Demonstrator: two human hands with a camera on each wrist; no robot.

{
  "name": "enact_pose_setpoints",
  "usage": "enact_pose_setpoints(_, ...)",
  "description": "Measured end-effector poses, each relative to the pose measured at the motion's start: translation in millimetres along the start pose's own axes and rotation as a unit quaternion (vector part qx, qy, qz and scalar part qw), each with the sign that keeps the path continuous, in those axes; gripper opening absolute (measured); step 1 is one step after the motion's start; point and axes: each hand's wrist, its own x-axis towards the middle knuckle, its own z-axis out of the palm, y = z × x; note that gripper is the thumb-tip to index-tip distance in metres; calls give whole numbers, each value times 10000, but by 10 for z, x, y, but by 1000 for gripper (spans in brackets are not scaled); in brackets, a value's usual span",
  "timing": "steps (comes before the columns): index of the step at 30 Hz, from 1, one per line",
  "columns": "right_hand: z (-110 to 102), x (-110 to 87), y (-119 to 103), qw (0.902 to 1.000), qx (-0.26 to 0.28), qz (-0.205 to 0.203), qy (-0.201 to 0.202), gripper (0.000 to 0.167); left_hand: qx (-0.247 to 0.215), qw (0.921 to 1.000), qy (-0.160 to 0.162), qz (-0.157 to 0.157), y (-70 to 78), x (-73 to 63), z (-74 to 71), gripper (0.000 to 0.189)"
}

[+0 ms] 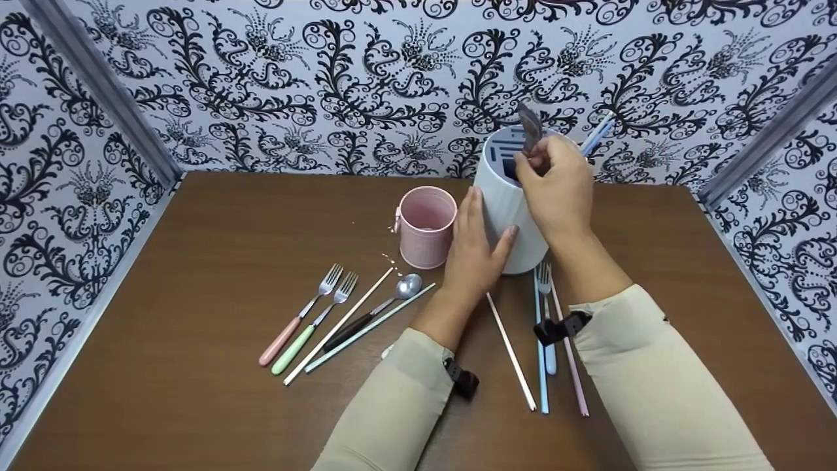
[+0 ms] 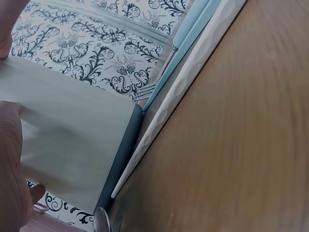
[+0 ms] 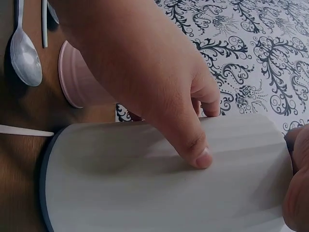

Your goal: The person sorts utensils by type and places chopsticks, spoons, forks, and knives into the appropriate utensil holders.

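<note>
A tall pale knife-block style utensil holder (image 1: 510,229) with a slotted top stands at the back right of the table. My left hand (image 1: 472,252) grips its side, the thumb (image 3: 193,152) pressed on the pale wall in the right wrist view. Over the top, my right hand (image 1: 559,186) pinches a dark utensil (image 1: 531,127) with a broad, spoon-like end pointing up. Its lower part is hidden by the fingers and the opening. Blue and white chopsticks (image 1: 597,136) stick out behind the right hand. The pink cup (image 1: 426,245) stands just left of my left hand.
On the left lie a pink-handled fork (image 1: 281,340), a green-handled fork (image 1: 294,348), a black-handled spoon (image 1: 409,286) and two chopsticks. Between my forearms lie a white chopstick (image 1: 510,350), a blue chopstick (image 1: 543,366), a blue-handled fork (image 1: 550,360) and a pink chopstick (image 1: 575,376). Patterned walls surround the table.
</note>
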Motion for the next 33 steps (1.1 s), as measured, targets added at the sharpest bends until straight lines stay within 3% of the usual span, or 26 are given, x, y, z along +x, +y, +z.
enact_pose_setpoints(9,-18,-34,-42,9959,-699,-76,-576,20,59,9999,78,41,-20,-2,11,83)
enact_pose_setpoints(16,-29,-85,-84,9949,-639,-52,-778,23,74,9998,123,129,-26,4,15,83)
enact_pose_setpoints(22,-48,-121,-66,9935,-522,-321,-959,29,77,9997,147,201,-29,5,17,83)
enact_pose_setpoints(33,-105,-170,-17,9964,49,-509,-684,29,46,9999,94,82,-26,10,23,83)
